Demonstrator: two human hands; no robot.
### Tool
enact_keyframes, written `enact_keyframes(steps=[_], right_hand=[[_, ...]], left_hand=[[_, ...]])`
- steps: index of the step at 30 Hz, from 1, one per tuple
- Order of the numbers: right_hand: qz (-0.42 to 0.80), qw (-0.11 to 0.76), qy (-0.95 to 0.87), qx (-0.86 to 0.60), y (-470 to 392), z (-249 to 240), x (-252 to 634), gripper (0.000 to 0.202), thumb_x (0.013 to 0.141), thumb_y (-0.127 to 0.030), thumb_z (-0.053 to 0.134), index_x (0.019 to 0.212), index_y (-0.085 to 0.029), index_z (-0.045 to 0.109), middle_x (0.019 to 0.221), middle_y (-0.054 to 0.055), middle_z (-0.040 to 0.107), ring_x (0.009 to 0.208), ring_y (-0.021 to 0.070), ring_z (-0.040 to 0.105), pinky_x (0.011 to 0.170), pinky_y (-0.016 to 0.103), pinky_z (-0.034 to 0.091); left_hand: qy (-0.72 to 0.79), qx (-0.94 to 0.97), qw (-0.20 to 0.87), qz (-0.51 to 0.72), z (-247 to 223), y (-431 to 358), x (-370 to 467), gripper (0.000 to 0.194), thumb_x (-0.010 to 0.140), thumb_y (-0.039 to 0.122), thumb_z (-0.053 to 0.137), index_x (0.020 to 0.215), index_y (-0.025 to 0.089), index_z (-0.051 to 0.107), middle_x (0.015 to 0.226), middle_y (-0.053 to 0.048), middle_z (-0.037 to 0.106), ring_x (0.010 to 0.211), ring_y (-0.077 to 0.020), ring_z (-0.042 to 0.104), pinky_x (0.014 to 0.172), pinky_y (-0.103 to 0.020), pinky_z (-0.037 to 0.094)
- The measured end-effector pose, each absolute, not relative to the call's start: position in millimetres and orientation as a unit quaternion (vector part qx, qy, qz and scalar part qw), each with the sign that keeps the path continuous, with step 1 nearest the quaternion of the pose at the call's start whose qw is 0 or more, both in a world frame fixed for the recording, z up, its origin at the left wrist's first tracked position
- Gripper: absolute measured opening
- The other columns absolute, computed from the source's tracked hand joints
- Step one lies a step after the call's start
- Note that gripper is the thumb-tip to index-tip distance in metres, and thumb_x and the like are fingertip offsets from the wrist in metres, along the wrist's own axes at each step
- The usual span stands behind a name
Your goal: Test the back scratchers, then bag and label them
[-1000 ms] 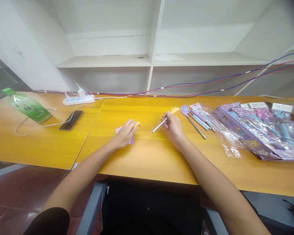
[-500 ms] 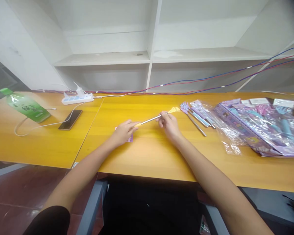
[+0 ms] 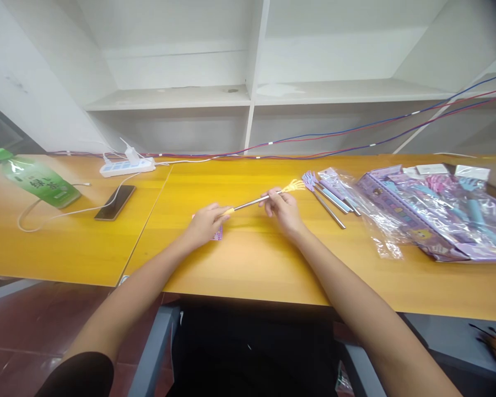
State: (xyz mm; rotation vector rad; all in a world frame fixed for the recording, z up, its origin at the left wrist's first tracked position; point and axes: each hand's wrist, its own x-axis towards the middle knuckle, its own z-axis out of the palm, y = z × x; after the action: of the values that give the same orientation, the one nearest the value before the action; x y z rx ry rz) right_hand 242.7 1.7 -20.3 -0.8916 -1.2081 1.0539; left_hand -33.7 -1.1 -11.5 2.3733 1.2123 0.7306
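A yellow back scratcher [image 3: 250, 203] with a metal rod is held level above the table between my two hands. My left hand [image 3: 206, 223] is closed round its yellow handle end. My right hand [image 3: 283, 209] pinches the rod just below the yellow claw-shaped head. Under my left hand lies a small purple card [image 3: 218, 234], mostly covered. Just right of my right hand, purple and blue scratchers [image 3: 328, 204] rest on the table, their metal rods pointing toward the front right.
Clear plastic wrappers [image 3: 386, 231] lie beside a purple display box [image 3: 421, 226] of bagged scratchers at right. A phone [image 3: 116, 203], a green bottle [image 3: 41, 179] and a white power strip [image 3: 127, 167] are on the left. Cables run along the table's back edge.
The view has shifted slightly. Both hands keep their hold on the yellow scratcher; the fingers of my right hand have shifted a little along the rod.
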Motion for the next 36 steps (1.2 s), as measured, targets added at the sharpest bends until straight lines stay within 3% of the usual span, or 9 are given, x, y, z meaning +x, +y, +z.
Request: enact_keyframes(steps=[8,13,16,18,21,24,27,31,36], right_hand=[[0.485,0.586,-0.537,-0.365,3,-24,250,0.047,0.091,-0.068,0.074,0.095,-0.021,0.075,0.077,0.004,0.073,0.05,0.0117,0.051,0.055,0.029,0.046],[0.491,0.562,-0.563,-0.355,2,-21,252,0.052,0.09,-0.072,0.073,0.097,-0.021,0.073,0.079,0.003,0.073,0.055,0.0128,0.057,0.059,0.03,0.05],[0.495,0.55,-0.572,-0.353,1,-17,252,0.052,0.089,-0.072,0.074,0.099,-0.021,0.074,0.082,0.003,0.074,0.057,0.0126,0.059,0.06,0.029,0.051],[0.498,0.543,-0.573,-0.359,2,-13,253,0.051,0.088,-0.071,0.076,0.099,-0.021,0.075,0.083,0.003,0.073,0.059,0.0122,0.059,0.061,0.029,0.051],[0.531,0.542,-0.541,-0.363,6,-8,259,0.055,0.086,-0.072,0.077,0.103,-0.019,0.076,0.085,0.004,0.072,0.059,0.0111,0.058,0.058,0.027,0.05],[0.558,0.6,-0.44,-0.368,14,-3,273,0.062,0.081,-0.077,0.076,0.111,-0.023,0.07,0.088,0.002,0.072,0.054,0.0098,0.055,0.049,0.024,0.044],[0.511,0.653,-0.399,-0.392,20,-3,290,0.059,0.08,-0.074,0.077,0.113,-0.027,0.065,0.089,0.0,0.071,0.055,0.0107,0.054,0.046,0.023,0.04],[0.387,0.545,-0.557,-0.492,22,-11,302,0.053,0.086,-0.074,0.071,0.088,-0.021,0.071,0.078,0.002,0.067,0.061,0.0137,0.053,0.051,0.026,0.041],[0.234,0.399,-0.696,-0.55,18,-21,294,0.058,0.098,-0.068,0.05,0.066,-0.02,0.06,0.059,-0.001,0.048,0.061,0.0143,0.046,0.062,0.029,0.033]], left_hand=[[0.4,0.841,0.219,0.292,-10,-6,-31,0.048,0.11,0.055,0.045,0.126,0.026,0.079,0.086,-0.003,0.065,0.081,-0.0185,0.064,0.077,-0.03,0.046],[0.398,0.837,0.258,0.272,-10,-6,-31,0.049,0.109,0.057,0.046,0.123,0.024,0.08,0.082,-0.002,0.073,0.078,-0.0184,0.069,0.077,-0.029,0.05],[0.413,0.828,0.26,0.276,-10,-5,-31,0.046,0.107,0.055,0.05,0.131,0.028,0.078,0.103,-0.004,0.082,0.095,-0.0224,0.077,0.088,-0.033,0.057],[0.419,0.822,0.254,0.291,-9,-3,-31,0.044,0.105,0.054,0.053,0.133,0.03,0.077,0.122,-0.005,0.082,0.113,-0.0256,0.077,0.099,-0.037,0.058],[0.415,0.821,0.243,0.306,-8,0,-32,0.043,0.105,0.054,0.054,0.131,0.029,0.079,0.134,-0.006,0.079,0.127,-0.0281,0.073,0.113,-0.042,0.055],[0.409,0.833,0.219,0.302,-5,3,-36,0.045,0.106,0.053,0.052,0.13,0.025,0.079,0.136,-0.008,0.078,0.129,-0.0285,0.072,0.115,-0.044,0.054],[0.414,0.85,0.19,0.265,-3,4,-39,0.044,0.107,0.051,0.051,0.129,0.025,0.079,0.13,-0.009,0.08,0.119,-0.0277,0.075,0.107,-0.042,0.057],[0.414,0.867,0.159,0.227,-3,4,-40,0.04,0.107,0.046,0.052,0.128,0.025,0.079,0.118,-0.009,0.081,0.106,-0.0258,0.076,0.096,-0.038,0.057],[0.398,0.872,0.127,0.255,-3,4,-42,0.034,0.105,0.045,0.059,0.118,0.023,0.081,0.112,-0.009,0.078,0.101,-0.0226,0.074,0.092,-0.034,0.055]])
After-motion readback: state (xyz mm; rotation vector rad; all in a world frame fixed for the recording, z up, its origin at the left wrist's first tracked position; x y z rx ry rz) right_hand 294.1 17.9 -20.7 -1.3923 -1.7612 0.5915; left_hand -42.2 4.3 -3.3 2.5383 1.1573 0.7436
